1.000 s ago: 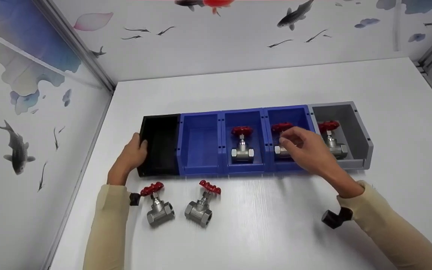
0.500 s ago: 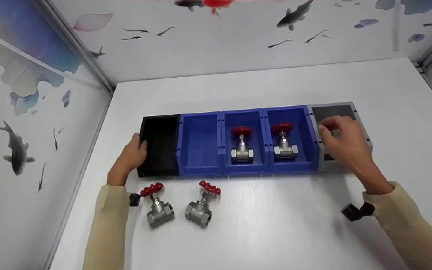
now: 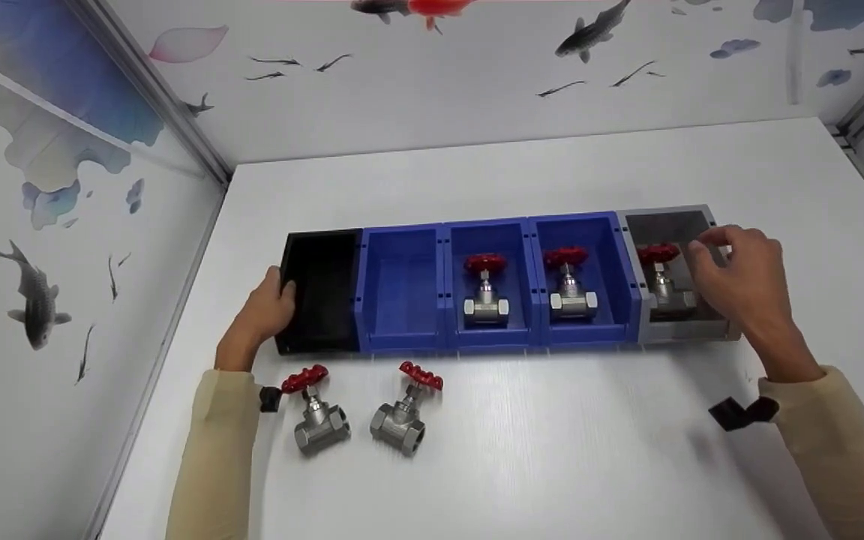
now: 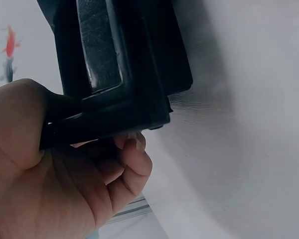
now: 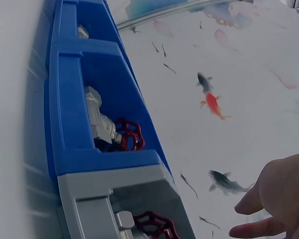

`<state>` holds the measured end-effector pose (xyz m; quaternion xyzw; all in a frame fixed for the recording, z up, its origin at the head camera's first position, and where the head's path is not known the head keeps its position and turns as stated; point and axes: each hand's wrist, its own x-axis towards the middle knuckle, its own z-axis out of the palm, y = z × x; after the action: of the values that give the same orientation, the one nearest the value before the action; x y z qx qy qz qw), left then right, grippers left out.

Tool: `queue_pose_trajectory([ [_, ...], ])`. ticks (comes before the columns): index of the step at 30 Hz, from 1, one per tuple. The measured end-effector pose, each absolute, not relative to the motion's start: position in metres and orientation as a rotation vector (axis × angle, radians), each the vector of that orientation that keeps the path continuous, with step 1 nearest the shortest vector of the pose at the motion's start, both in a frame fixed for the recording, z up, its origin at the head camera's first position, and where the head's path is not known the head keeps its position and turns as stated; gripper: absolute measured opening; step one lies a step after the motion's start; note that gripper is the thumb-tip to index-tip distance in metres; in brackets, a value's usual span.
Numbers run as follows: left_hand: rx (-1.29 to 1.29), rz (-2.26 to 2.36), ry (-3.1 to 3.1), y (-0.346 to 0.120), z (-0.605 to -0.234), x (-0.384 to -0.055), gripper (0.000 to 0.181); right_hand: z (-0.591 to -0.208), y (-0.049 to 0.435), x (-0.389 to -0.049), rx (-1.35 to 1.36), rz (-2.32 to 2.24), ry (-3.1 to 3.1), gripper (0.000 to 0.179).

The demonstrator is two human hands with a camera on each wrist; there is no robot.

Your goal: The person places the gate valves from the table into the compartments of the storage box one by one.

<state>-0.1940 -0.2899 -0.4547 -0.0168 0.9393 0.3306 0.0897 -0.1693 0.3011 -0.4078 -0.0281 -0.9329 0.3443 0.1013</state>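
Note:
At the left end of a joined row of bins, my left hand (image 3: 265,309) holds the outer wall of the black bin (image 3: 319,346). In the left wrist view the thumb is over the wall and the fingers (image 4: 134,172) curl beneath its edge. My right hand (image 3: 748,281) is over the right side of the grey bin (image 3: 691,330), thumb and fingertips apart with nothing between them. Inside that bin, partly covered by the hand's shadow, stands a globe valve (image 3: 661,281) with a red handwheel. Similar valves stand in the right blue bin (image 3: 573,300) and the middle blue bin (image 3: 485,307).
Two more valves, a left one (image 3: 319,424) and a right one (image 3: 400,426), lie on the white table (image 3: 537,450) before the row. The left blue bin (image 3: 402,292) shows a bare floor. Printed wall panels (image 3: 432,97) enclose the table's back and sides.
My right hand has moved right, from over the right blue bin to the far side of the grey bin, uncovering the valves there. The left hand stays on the black bin.

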Motion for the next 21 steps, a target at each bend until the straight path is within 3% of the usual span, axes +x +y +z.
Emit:
queue_pose_trajectory([
  [13, -0.036, 0.971, 2.790, -0.291, -0.455, -0.195, 0.032, -0.428, 0.334, -0.183, -0.242, 0.892, -2.986, 0.060],
  [21, -0.052, 0.973, 2.776, -0.292, -0.454, -0.195, 0.034, -0.443, 0.336, -0.190, -0.199, 0.921, -3.105, 0.058],
])
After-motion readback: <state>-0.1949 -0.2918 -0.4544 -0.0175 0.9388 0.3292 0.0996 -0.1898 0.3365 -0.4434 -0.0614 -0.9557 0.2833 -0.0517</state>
